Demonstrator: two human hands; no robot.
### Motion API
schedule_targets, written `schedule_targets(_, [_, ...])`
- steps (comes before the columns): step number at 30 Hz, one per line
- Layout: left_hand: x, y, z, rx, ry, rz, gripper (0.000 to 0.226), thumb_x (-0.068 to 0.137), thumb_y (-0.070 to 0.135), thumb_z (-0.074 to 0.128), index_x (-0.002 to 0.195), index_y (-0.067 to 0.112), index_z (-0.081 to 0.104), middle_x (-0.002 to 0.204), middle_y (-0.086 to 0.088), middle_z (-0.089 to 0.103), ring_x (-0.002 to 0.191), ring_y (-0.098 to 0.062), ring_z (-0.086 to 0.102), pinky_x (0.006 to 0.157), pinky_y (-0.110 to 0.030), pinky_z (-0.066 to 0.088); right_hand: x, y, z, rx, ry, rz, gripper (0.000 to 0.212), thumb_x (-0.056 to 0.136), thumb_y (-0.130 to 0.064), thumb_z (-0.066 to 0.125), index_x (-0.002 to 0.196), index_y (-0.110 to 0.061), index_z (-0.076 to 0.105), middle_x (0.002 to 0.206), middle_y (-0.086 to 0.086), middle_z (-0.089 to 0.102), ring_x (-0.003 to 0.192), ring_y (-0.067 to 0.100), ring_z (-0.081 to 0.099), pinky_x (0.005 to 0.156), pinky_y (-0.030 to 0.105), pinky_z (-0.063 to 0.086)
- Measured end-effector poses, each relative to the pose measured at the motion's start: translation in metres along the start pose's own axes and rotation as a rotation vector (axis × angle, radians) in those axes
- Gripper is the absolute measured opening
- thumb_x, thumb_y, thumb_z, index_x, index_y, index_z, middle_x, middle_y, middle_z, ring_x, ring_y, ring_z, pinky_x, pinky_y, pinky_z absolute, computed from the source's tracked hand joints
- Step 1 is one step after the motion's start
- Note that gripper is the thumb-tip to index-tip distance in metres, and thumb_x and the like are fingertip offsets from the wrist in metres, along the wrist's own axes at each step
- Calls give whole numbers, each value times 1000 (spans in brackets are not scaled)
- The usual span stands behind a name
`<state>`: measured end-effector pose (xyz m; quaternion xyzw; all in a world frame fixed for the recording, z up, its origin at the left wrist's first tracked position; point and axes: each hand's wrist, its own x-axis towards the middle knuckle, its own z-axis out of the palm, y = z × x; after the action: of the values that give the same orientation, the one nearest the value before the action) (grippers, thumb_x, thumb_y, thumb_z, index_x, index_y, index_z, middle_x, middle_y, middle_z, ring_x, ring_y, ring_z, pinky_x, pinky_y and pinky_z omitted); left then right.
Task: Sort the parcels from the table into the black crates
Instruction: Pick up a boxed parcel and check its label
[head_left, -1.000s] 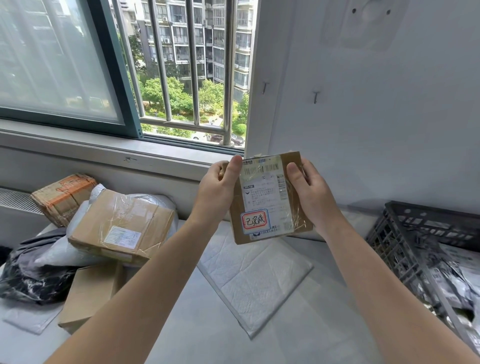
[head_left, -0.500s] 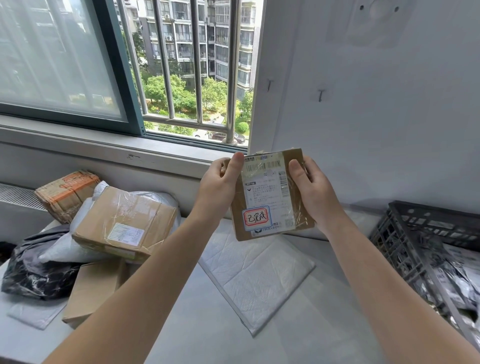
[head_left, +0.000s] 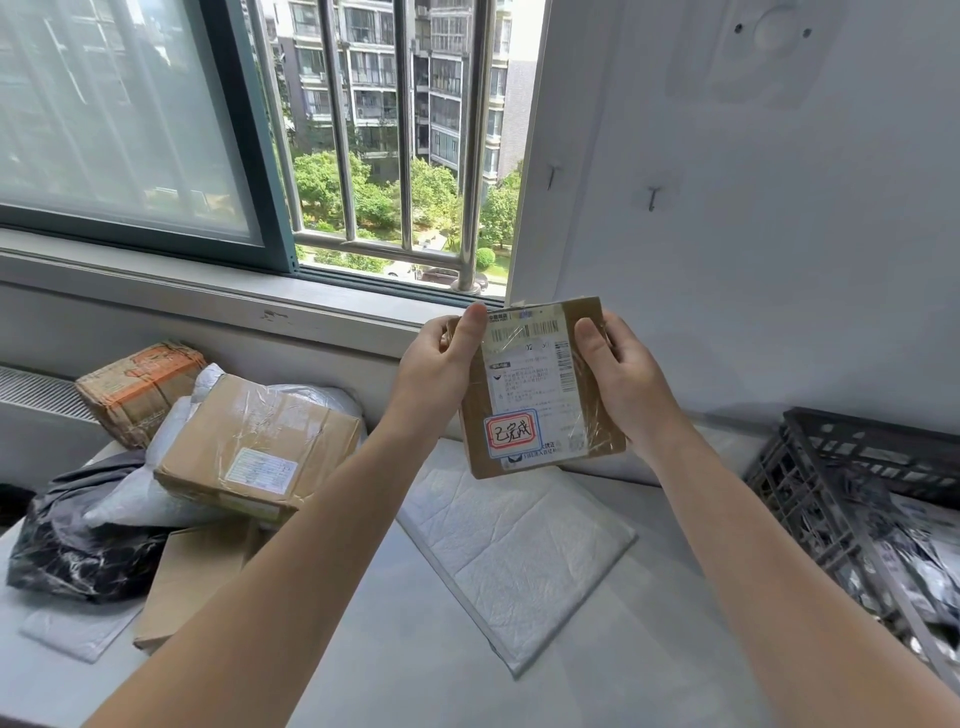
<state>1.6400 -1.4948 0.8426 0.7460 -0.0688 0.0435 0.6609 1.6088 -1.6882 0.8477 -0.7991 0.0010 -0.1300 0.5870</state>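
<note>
While you are holding the small cardboard parcel (head_left: 524, 384) upright at the middle of the head view, its printed label facing you, your left hand (head_left: 436, 364) is pinching its upper left edge, thumb laid over the front and fingers curled behind, and your right hand (head_left: 623, 369) is gripping the upper right edge in the same way. The parcel is hanging in the air above the table (head_left: 415, 649), touching nothing but your two hands. It is looking thin, flat and stiff, and probably light, since fingertip pinches alone are carrying it. Glossy clear tape is covering most of its face, so it may be slippery there; you are better off taking it by the side edges, where bare cardboard is showing, and one hand should be enough. At 4 o'clock the black crate (head_left: 857, 426) is standing at the table's edge with silvery bags already lying in it. Directly below the parcel, at 6 o'clock, a white padded mailer (head_left: 514, 545) is lying flat, and at 8 o'clock a taped cardboard box (head_left: 260, 447) is sitting on a heap of other parcels waiting to be sorted.
</note>
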Motion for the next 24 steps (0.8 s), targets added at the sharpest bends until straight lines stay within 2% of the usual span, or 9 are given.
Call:
schedule_targets(7, [5, -3, -16, -10, -24, -13, 69, 78, 76, 45, 106, 16, 61, 82, 4, 71, 74, -12, 68, 61, -25, 49, 0, -6, 14, -43, 7, -2, 40, 96, -58, 43, 125, -33, 55, 97, -8, 73, 86, 13, 72, 74, 38, 60])
schedule_targets(10, [11, -7, -21, -4, -62, -57, 68, 82, 76, 44, 109, 15, 62, 93, -2, 74, 87, -19, 71, 74, -35, 56, 0, -5, 23, -79, 18, 26, 41, 98, -59, 40, 126, -34, 54, 98, -9, 72, 89, 16, 71, 74, 38, 59])
schedule_targets(13, [19, -12, -22, 10, -103, -132, 63, 87, 72, 46, 104, 14, 63, 97, -5, 74, 92, -22, 71, 84, -41, 57, -1, -2, 30, -167, 38, 51, 52, 98, -58, 40, 143, -32, 40, 123, -7, 65, 102, 15, 66, 70, 24, 53])
schedule_targets(15, [26, -16, -20, 28, -130, -182, 66, 88, 73, 45, 105, 12, 63, 99, -5, 73, 93, -23, 70, 87, -43, 55, -3, -1, 30, -250, 42, 42, 64, 96, -58, 44, 152, -32, 25, 142, -5, 50, 117, 11, 55, 70, 12, 43])
schedule_targets(17, [33, -20, -14, 31, -145, -225, 68, 87, 74, 44, 107, 12, 63, 102, -6, 72, 96, -24, 68, 87, -44, 54, -8, 1, 25, -322, 18, 47, 76, 93, -59, 51, 154, -33, 15, 138, -12, 44, 121, 1, 43, 78, 8, 37])
schedule_targets(19, [39, -22, -5, 8, -162, -264, 68, 88, 74, 43, 108, 11, 62, 104, -7, 71, 95, -24, 67, 79, -39, 55, -15, 5, 18, -333, -21, 94, 82, 89, -61, 59, 153, -35, 16, 124, -26, 49, 109, -11, 50, 76, 1, 38])
schedule_targets(20, [40, -23, 1, 0, -175, -283, 70, 88, 74, 43, 109, 11, 62, 105, -7, 70, 93, -23, 67, 74, -36, 54, -19, 8, 13, -330, -30, 133, 82, 87, -61, 61, 152, -35, 19, 119, -28, 53, 104, -12, 54, 75, 2, 40])
schedule_targets(24, [39, -22, 32, 36, -256, -340, 70, 88, 74, 42, 116, 12, 60, 107, -6, 68, 94, -23, 67, 64, -32, 52, -31, 14, -12, -225, 2, 289, 69, 87, -51, 68, 145, -29, 36, 119, -14, 64, 110, 11, 62, 91, 29, 50])
